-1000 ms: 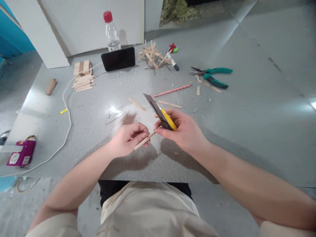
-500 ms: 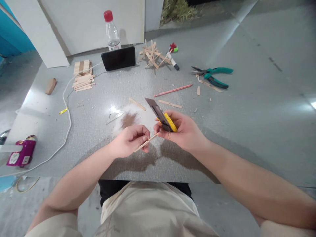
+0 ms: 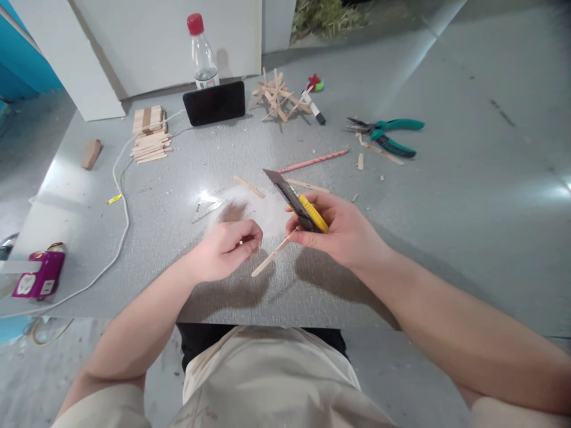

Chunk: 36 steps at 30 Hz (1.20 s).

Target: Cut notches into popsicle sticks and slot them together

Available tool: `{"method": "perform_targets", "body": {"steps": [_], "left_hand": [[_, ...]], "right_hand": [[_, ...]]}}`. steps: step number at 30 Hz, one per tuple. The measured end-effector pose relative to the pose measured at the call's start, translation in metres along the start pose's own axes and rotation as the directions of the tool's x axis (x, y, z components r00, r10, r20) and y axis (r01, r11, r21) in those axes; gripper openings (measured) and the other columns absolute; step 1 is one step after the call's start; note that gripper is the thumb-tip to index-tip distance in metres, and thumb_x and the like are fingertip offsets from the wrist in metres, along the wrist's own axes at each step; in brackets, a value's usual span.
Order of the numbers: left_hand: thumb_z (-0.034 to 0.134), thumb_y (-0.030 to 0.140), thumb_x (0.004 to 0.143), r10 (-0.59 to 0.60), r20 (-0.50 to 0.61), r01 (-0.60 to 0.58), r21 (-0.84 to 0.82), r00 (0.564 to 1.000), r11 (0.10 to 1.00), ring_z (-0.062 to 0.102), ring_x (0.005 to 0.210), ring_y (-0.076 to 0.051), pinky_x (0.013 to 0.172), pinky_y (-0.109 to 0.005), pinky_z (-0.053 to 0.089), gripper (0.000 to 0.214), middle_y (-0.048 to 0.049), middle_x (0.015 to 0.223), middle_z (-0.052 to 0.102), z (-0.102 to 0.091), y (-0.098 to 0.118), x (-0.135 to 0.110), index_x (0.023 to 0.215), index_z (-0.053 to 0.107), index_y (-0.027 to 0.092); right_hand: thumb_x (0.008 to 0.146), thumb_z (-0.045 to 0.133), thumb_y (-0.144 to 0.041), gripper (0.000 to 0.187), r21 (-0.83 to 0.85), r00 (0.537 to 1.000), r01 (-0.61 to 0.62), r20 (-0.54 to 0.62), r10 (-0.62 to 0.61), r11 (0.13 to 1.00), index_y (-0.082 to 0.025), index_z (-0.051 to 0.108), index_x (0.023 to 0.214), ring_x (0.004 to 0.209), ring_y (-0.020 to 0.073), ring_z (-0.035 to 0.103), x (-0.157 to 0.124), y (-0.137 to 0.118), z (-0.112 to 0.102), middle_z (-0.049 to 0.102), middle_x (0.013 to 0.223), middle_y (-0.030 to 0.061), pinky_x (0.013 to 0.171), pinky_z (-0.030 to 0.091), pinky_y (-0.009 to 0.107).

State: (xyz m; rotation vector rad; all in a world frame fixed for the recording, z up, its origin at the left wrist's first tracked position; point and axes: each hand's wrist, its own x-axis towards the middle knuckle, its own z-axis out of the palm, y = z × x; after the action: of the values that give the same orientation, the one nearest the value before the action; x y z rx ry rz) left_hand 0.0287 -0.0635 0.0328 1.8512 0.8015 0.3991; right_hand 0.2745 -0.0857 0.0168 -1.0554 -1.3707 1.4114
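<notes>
My right hand (image 3: 341, 229) is closed around a yellow and black utility knife (image 3: 316, 215), its blade pointing up and to the left. Between the thumb and fingers of that same hand is a thin wooden craft stick (image 3: 271, 259), slanting down to the left, with a notch partway along. To the left of the stick, and apart from it, my left hand (image 3: 225, 248) has its thumb and fingers pinched together. A tiny pale bit shows at those fingertips, too small to name. Brown dust and a clear ruler (image 3: 209, 210) lie beyond the left hand.
Loose craft sticks (image 3: 248, 186), a pink pencil (image 3: 314, 160) and green-handled pliers (image 3: 397, 125) lie farther back. A phone (image 3: 215, 104) leans before a bottle (image 3: 204, 59), near a stick structure (image 3: 279, 98) and a marker (image 3: 313, 107). Stacked sticks (image 3: 150, 145) and a white cable (image 3: 126, 217) are leftward.
My left hand has let go of the craft stick and moved slightly left. My right hand has shifted a little right, still with the knife and stick.
</notes>
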Motion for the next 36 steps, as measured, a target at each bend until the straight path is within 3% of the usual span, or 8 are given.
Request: {"method": "perform_targets", "body": {"steps": [5, 9, 14, 17, 20, 26, 30, 36], "left_hand": [[0.046, 0.021, 0.096, -0.064, 0.178, 0.011, 0.283, 0.982, 0.959, 0.046, 0.059, -0.009, 0.059, -0.025, 0.036, 0.022, 0.0029, 0.065, 0.055, 0.001, 0.004, 0.003, 0.078, 0.058, 0.017], [0.056, 0.02, 0.091, -0.047, 0.117, 0.004, 0.344, 0.992, 0.939, 0.052, 0.063, -0.01, 0.061, -0.026, 0.039, 0.011, 0.0008, 0.076, 0.064, 0.002, 0.002, 0.002, 0.089, 0.067, 0.018], [0.054, 0.032, 0.097, -0.137, 0.061, 0.143, -0.125, 0.989, 0.982, 0.064, 0.074, -0.012, 0.069, -0.025, 0.052, 0.022, -0.0055, 0.09, 0.072, 0.002, -0.004, 0.002, 0.103, 0.068, 0.016], [0.068, 0.049, 0.091, -0.228, 0.146, 0.27, -0.458, 0.963, 0.847, 0.068, 0.067, -0.011, 0.062, -0.023, 0.056, 0.037, -0.008, 0.089, 0.075, 0.004, -0.005, 0.003, 0.1, 0.068, 0.014], [0.083, 0.049, 0.078, -0.271, 0.115, 0.289, -0.541, 0.956, 0.79, 0.068, 0.062, -0.01, 0.059, -0.021, 0.057, 0.04, -0.0064, 0.08, 0.075, 0.008, -0.006, 0.005, 0.093, 0.071, 0.014], [0.082, 0.038, 0.079, -0.285, -0.295, 0.088, -0.539, 0.912, 0.838, 0.07, 0.06, -0.011, 0.061, -0.023, 0.062, 0.023, -0.005, 0.074, 0.076, 0.013, -0.006, 0.006, 0.083, 0.076, 0.016], [0.079, 0.029, 0.08, -0.273, -0.543, -0.003, -0.453, 0.794, 0.891, 0.075, 0.069, -0.014, 0.069, -0.026, 0.065, 0.014, -0.0055, 0.079, 0.079, 0.011, -0.006, 0.003, 0.088, 0.079, 0.017], [0.08, 0.026, 0.079, -0.099, -0.762, -0.048, -0.168, 0.64, 0.985, 0.075, 0.068, -0.013, 0.062, -0.019, 0.062, 0.01, -0.0032, 0.081, 0.08, 0.006, -0.001, -0.005, 0.087, 0.081, 0.021]], "right_hand": [[0.075, 0.081, -0.024, 0.03, -0.015, 1.0, -0.001, 0.009, 0.001, 1.0, -0.025, 0.064, 0.101, 0.068, 0.0135, 0.067, 0.0, 0.0, 0.0, 0.071, 0.079, -0.0028, 0.067, 0.055, 0.027], [0.074, 0.081, -0.024, 0.031, -0.042, 1.0, 0.024, -0.01, -0.025, 0.999, -0.024, 0.064, 0.099, 0.067, 0.0143, 0.068, 0.0, -0.003, 0.0, 0.072, 0.079, -0.0019, 0.064, 0.055, 0.028], [0.075, 0.08, -0.022, 0.028, -0.13, 0.994, 0.093, -0.05, -0.1, 0.987, -0.024, 0.063, 0.098, 0.07, 0.0156, 0.071, 0.0, -0.005, 0.0, 0.073, 0.08, -0.0017, 0.067, 0.058, 0.028], [0.079, 0.078, -0.024, 0.026, -0.227, 0.981, 0.169, -0.052, -0.185, 0.959, -0.024, 0.064, 0.101, 0.071, 0.0154, 0.071, -0.001, -0.002, 0.0, 0.074, 0.081, -0.0018, 0.067, 0.058, 0.028], [0.083, 0.076, -0.028, 0.025, -0.345, 0.966, 0.216, -0.062, -0.252, 0.913, -0.026, 0.064, 0.106, 0.075, 0.0167, 0.071, -0.004, 0.001, 0.0, 0.075, 0.086, -0.0003, 0.072, 0.058, 0.031], [0.092, 0.065, -0.039, 0.019, -0.571, 0.9, 0.168, -0.243, -0.361, 0.804, -0.028, 0.062, 0.107, 0.075, 0.0207, 0.066, -0.02, -0.011, 0.001, 0.071, 0.095, 0.0066, 0.067, 0.054, 0.036], [0.096, 0.058, -0.038, 0.016, -0.662, 0.945, 0.205, -0.058, -0.322, 0.721, -0.027, 0.064, 0.106, 0.062, 0.0194, 0.063, -0.028, -0.014, 0.002, 0.066, 0.071, 0.0015, 0.06, 0.051, 0.034], [0.095, 0.058, -0.029, 0.041, -0.72, 0.938, 0.308, 0.118, -0.327, 0.622, -0.028, 0.056, 0.136, 0.076, 0.0212, 0.075, -0.023, 0.0, 0.011, 0.079, 0.105, 0.0048, 0.065, 0.056, 0.031]]}}
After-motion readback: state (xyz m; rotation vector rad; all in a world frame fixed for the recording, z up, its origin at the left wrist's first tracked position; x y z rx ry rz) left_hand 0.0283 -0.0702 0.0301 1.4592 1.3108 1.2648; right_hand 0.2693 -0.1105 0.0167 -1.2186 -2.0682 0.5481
